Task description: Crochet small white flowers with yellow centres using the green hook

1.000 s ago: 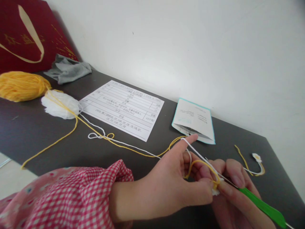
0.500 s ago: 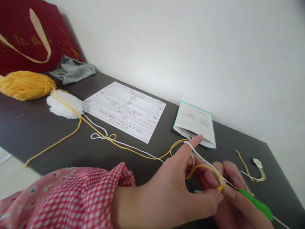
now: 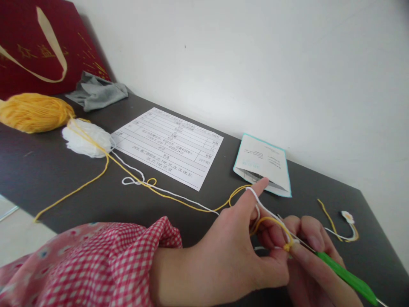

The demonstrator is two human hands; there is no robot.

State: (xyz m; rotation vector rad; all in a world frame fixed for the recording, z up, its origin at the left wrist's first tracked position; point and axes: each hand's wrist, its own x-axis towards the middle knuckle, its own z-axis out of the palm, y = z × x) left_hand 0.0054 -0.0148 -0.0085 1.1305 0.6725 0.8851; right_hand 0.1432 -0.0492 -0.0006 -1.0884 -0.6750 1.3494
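My right hand (image 3: 322, 260) is closed around the green handle of a crochet hook (image 3: 347, 273), whose thin metal shaft points up and left. Beside it, my left hand (image 3: 226, 256) pinches a small yellow and white crochet piece (image 3: 288, 245) between thumb and fingers, its index finger stretched out. A white yarn strand (image 3: 266, 207) passes over that index finger to the hook. Below it, a yellow yarn strand (image 3: 271, 219) curves down to the crochet piece. The fingers of both hands meet here and hide part of the stitches.
A yellow skein (image 3: 36, 113) and a white skein (image 3: 86, 138) lie at left, trailing yarn across the dark table (image 3: 198, 230). Behind are a red bag (image 3: 38, 51), grey cloth (image 3: 97, 91), printed sheet (image 3: 169, 147) and white pouch (image 3: 262, 157). A small crocheted flower (image 3: 347, 216) lies at right.
My left thumb and the crochet piece have shifted slightly left. The hook's handle has moved down and right at its end, and more of it shows below my right fingers.
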